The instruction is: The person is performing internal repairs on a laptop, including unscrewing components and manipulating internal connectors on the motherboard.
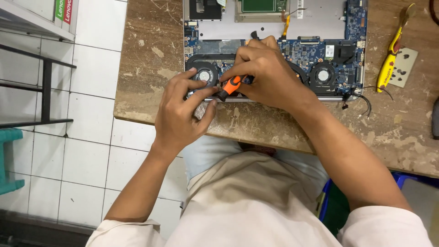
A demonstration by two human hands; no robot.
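A worn wooden workbench (274, 128), its brown top scratched and blotched with pale patches, is filling the far half of the view above a white tiled floor (87, 155). An opened laptop (315, 27) is lying on it near the front edge, showing a blue circuit board, a grey metal plate and two round black fans. The right hand (270, 75) is curling tightly around a small screwdriver (230, 87) with an orange and black handle, held over the laptop's near edge beside the left fan (206, 75). The left hand (180, 114) is pinching at the screwdriver's lower end, thumb and fingers touching the laptop's rim. Far right, yellow-handled pliers (391, 55) are resting across a small pale speckled card (404, 68).
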